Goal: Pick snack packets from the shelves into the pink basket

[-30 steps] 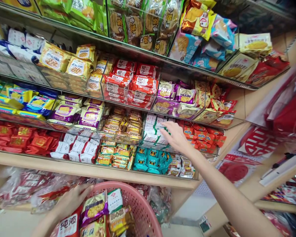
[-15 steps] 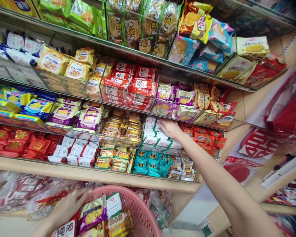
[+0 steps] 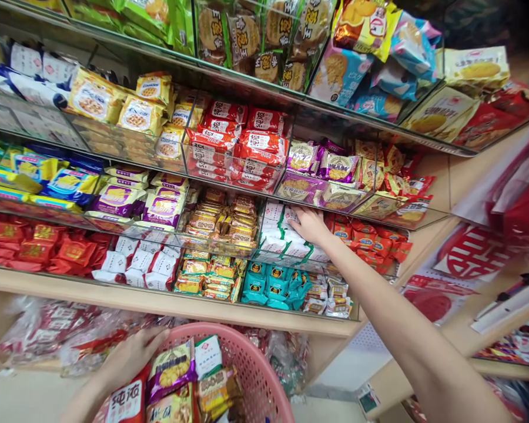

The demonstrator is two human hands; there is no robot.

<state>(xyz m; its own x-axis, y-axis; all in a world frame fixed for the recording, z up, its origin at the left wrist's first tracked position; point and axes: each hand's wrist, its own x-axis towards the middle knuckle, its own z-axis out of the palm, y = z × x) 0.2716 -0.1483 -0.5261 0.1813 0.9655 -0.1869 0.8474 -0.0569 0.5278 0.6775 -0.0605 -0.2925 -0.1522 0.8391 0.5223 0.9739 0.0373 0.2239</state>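
since a second ago, the right hand (image 3: 311,227) has gone from above the white-and-green packets (image 3: 275,238) to in among them at the rear of their compartment, so it is now at the packets; whether its fingers grasp one cannot be told. the left hand's (image 3: 134,352) fingers still lie over the pink basket's (image 3: 264,370) rim, their grip unclear.

hands (image 3: 312,228): 2 | bskt (image 3: 264,376): 1 | vis inside: purp pkt (image 3: 171,371) 1 | wht/grn pkt (image 3: 208,356) 1
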